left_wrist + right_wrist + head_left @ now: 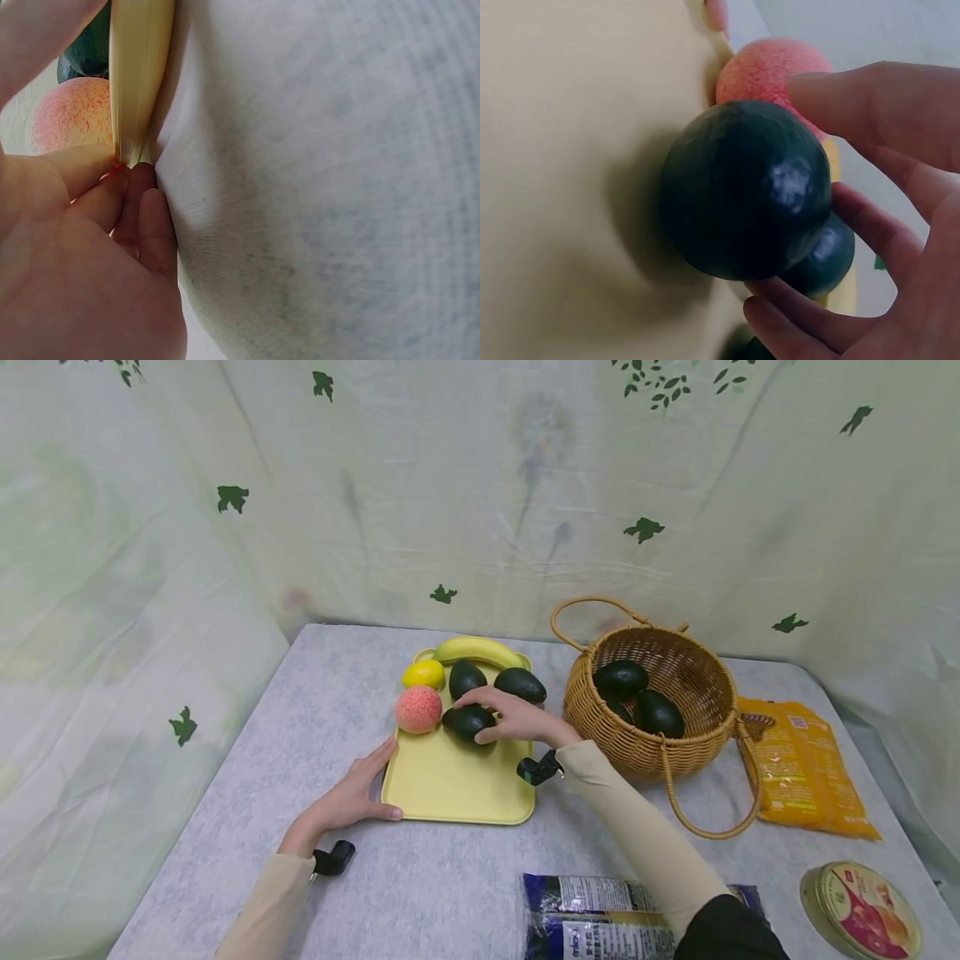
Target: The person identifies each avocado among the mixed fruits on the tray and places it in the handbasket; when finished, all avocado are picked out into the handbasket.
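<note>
My right hand (517,714) reaches over a yellow tray (457,789), its fingers bent round a dark green avocado (468,724). In the right wrist view, fingertips (844,196) meet that avocado (742,187) at its side, while the thumb lies close to it, across a pink peach (769,67). My left hand (348,797) rests at the tray's left edge, thumb by the near corner. Its fingertips touch the rim (135,90) in the left wrist view. Farther back on the tray lie two more avocados (467,679), a lemon (423,675) and a banana (480,652).
Right of the tray stands a wicker basket (615,752) with avocados inside, one handle drooping forward. An orange bag (810,768) lies beside it. A blue packet (600,927) is at the front, partly under the right forearm, and a round tin (870,906) stands at front right.
</note>
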{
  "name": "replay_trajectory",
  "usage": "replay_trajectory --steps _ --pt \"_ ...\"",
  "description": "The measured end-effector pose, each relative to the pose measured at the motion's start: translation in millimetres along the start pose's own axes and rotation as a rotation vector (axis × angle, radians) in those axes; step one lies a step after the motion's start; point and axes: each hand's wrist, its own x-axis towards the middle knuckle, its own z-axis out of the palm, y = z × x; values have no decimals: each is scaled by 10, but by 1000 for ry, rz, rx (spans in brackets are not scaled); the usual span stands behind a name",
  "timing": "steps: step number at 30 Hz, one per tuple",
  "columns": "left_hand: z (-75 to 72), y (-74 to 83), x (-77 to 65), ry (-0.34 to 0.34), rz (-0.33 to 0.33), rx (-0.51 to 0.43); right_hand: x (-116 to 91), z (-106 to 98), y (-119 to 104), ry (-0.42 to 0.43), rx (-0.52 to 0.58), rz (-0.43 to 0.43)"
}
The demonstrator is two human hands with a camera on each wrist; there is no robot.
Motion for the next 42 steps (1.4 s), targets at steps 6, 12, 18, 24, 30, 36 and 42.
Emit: replay_trajectory --steps 6,12,18,24,30,36,42 --pt "6 -10 10 1 3 0 45 73 -9 -25 -123 9" --pt "-1 -3 10 2 3 -2 24 129 -8 25 -130 44" --pt "-1 -10 18 1 3 -5 -7 129 18 61 -91 26" --pt "-5 4 10 4 -1 -1 -89 80 5 83 12 25" --pt "-3 10 -5 8 -7 -6 -231 -42 -103 70 172 58" --pt "2 19 -14 9 -6 -15 -439 -236 -268 88 243 28" --pt "13 15 -15 11 0 -18 -717 -499 -417 163 290 22"
